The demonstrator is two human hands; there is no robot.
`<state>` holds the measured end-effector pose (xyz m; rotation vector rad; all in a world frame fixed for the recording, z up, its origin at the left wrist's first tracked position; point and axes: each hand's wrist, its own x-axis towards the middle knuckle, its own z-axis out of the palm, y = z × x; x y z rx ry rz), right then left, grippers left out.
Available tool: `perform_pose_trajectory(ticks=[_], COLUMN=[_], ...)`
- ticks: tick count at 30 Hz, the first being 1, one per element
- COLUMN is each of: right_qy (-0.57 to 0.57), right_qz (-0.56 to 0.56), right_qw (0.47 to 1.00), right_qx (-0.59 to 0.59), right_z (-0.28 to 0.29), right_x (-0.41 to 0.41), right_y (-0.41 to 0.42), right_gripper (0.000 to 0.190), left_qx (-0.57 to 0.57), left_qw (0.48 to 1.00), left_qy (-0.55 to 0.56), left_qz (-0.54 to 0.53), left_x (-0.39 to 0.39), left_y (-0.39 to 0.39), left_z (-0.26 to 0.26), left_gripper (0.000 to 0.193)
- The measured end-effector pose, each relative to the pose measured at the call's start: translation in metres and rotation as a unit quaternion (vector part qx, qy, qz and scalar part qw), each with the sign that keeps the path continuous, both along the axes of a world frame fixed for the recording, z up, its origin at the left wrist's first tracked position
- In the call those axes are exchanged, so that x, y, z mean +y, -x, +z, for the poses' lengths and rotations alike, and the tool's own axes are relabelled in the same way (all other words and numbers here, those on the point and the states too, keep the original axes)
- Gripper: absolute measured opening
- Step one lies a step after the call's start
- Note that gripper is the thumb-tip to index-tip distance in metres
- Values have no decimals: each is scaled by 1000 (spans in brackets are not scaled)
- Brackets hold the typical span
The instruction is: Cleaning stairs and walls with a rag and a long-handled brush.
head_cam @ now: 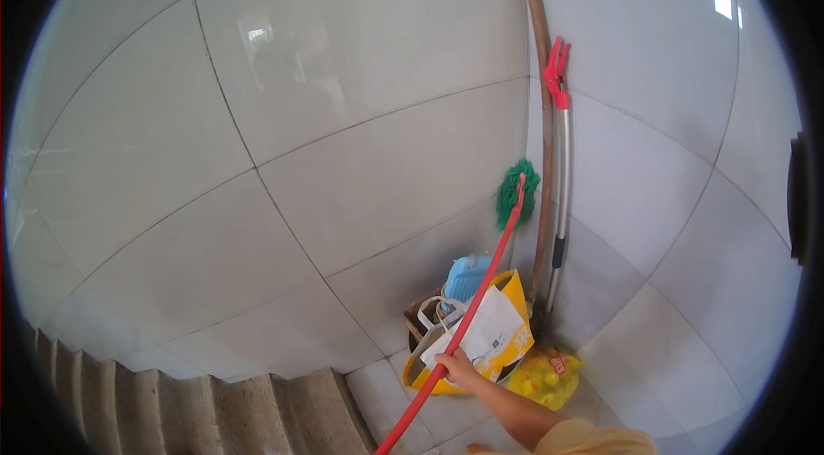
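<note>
My right hand (456, 367) is closed around the red pole (473, 310) of a long-handled mop or duster. Its green shaggy head (517, 194) is raised near the corner of the tiled walls, and the lower end of the pole runs out of view at the bottom. Just beyond my hand stands a yellow and white bag (515, 294) with printing on it. A blue ribbed plastic thing (465, 278) sticks up behind the bag. To the right of it a yellow plastic bag (546, 381) lies on the floor. My left hand is out of view.
Concrete stairs (251, 410) run along the lower left. A brown wooden pole (547, 133) and a long-reach pruner (563, 159) with red handles lean in the corner. Glossy tiled walls (399, 197) rise on both sides. A dark object (798, 197) shows at the right rim.
</note>
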<state>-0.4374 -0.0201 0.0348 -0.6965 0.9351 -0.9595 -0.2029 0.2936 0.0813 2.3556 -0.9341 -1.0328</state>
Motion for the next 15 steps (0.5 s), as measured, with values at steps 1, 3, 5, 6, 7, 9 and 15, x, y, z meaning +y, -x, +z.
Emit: perform_pose_trajectory(ticks=[1, 3, 5, 6, 7, 9, 15], right_qy=[37, 102, 232, 287, 296, 305, 289], right_qz=[-16, 3, 13, -1, 1, 4, -30], right_qw=[999, 995, 973, 958, 955, 952, 956], right_qx=[-31, -4, 8, 5, 11, 20, 36], right_z=[6, 35, 104, 136, 160, 181, 87], right_x=[1, -7, -11, -19, -27, -37, -11], right_y=[-2, -2, -6, -7, -8, -8, -28], right_gripper=[15, 18, 21, 22, 23, 24, 24], left_qx=[-46, -138, -186, -187, -188, -143, -149], left_qw=[999, 989, 980, 982, 982, 988, 985], left_qy=[-14, -48, -62, -17, 27, 52, 67], left_qz=[-10, -28, -32, -12, 9, 15, 49], left_x=[-8, -23, -27, -43, -54, -69, -24], left_y=[9, 26, 47, 54, 60, 75, 46], left_z=[11, 35, 72, 76, 79, 85, 73], left_gripper=[35, 36, 36, 36, 37, 36, 31])
